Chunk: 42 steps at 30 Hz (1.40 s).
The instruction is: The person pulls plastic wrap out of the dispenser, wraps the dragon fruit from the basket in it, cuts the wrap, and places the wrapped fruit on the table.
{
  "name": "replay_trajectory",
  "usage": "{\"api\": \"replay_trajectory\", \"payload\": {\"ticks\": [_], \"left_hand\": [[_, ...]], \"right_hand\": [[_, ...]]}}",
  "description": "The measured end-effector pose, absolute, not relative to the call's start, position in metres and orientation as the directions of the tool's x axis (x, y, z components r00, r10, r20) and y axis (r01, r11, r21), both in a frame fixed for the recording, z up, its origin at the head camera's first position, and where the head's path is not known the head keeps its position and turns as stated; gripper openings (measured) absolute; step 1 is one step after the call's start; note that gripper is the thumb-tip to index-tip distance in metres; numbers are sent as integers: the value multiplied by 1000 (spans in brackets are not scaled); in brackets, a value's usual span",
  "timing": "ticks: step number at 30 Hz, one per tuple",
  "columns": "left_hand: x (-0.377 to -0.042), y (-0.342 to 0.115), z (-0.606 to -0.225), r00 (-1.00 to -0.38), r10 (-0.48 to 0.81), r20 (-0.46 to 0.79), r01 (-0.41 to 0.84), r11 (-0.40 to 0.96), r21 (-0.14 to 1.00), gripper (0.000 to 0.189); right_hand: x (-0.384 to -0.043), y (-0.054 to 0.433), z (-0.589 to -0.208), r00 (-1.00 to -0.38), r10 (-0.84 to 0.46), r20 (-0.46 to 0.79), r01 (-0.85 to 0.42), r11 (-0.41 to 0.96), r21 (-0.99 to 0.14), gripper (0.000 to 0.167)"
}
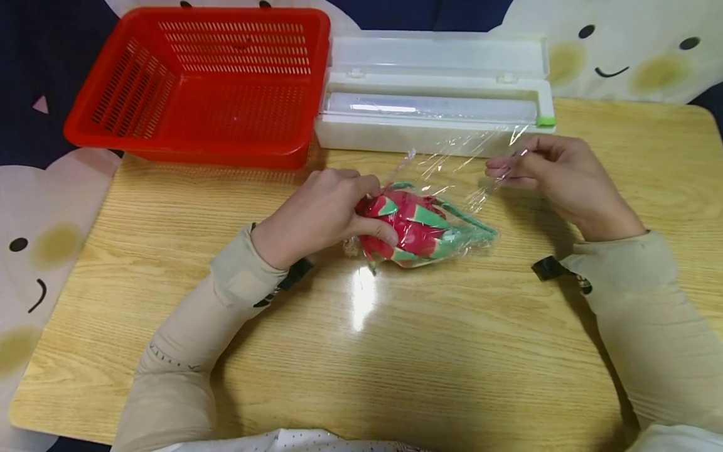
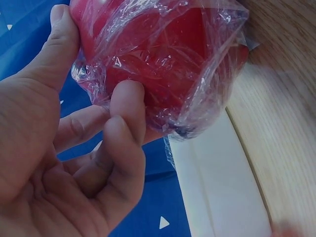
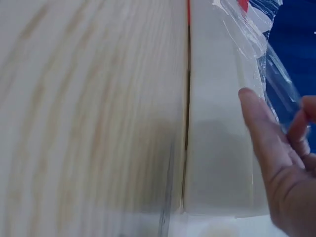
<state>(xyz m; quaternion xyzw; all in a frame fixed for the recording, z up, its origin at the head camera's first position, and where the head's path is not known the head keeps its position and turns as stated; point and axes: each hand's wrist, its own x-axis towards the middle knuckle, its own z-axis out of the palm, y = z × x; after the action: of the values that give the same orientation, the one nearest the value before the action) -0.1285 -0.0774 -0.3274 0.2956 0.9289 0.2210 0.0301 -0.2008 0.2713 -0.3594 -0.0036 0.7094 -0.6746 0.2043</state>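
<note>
A red and green dragon fruit (image 1: 415, 227), wrapped in clear cling film, lies on its side with its leafy tip to the right. My left hand (image 1: 324, 216) grips its blunt left end, thumb on the near side. The left wrist view shows that red end (image 2: 153, 54) under crumpled film, with fingers (image 2: 127, 106) against it. A loose sheet of cling film (image 1: 452, 166) stretches up from the fruit to my right hand (image 1: 556, 169), which pinches its edge between thumb and fingertips. In the right wrist view the film (image 3: 276, 69) runs to the fingers.
Behind the fruit stands a white cling film dispenser (image 1: 435, 139), lid raised, a roll of film (image 1: 429, 105) inside. To its left is a red slotted basket (image 1: 226, 154). Everything rests on a wooden table (image 1: 423, 358), with a dark blue patterned cloth (image 1: 34, 81) beyond its edge.
</note>
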Motion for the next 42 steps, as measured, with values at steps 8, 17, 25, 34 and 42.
{"api": "replay_trajectory", "payload": {"ticks": [8,17,25,34,42], "left_hand": [[-128,-77,-328,-821,565,86,541,720,435,59],[-128,-77,-328,-825,561,72,531,725,438,56],[-127,-77,-327,-840,540,45,499,738,454,55],[-129,-77,-326,-854,519,28,476,758,446,54],[-129,-77,-326,-856,516,28,474,762,441,55]], "right_hand": [[-196,269,-356,-908,-402,-115,190,-151,-970,32],[-192,266,-355,-867,-494,62,129,-342,-931,42],[-184,258,-352,-761,-589,270,5,-421,-907,44],[-168,244,-345,-628,-685,369,-92,-406,-909,46],[-162,239,-345,-573,-709,410,-152,-400,-904,45]]}}
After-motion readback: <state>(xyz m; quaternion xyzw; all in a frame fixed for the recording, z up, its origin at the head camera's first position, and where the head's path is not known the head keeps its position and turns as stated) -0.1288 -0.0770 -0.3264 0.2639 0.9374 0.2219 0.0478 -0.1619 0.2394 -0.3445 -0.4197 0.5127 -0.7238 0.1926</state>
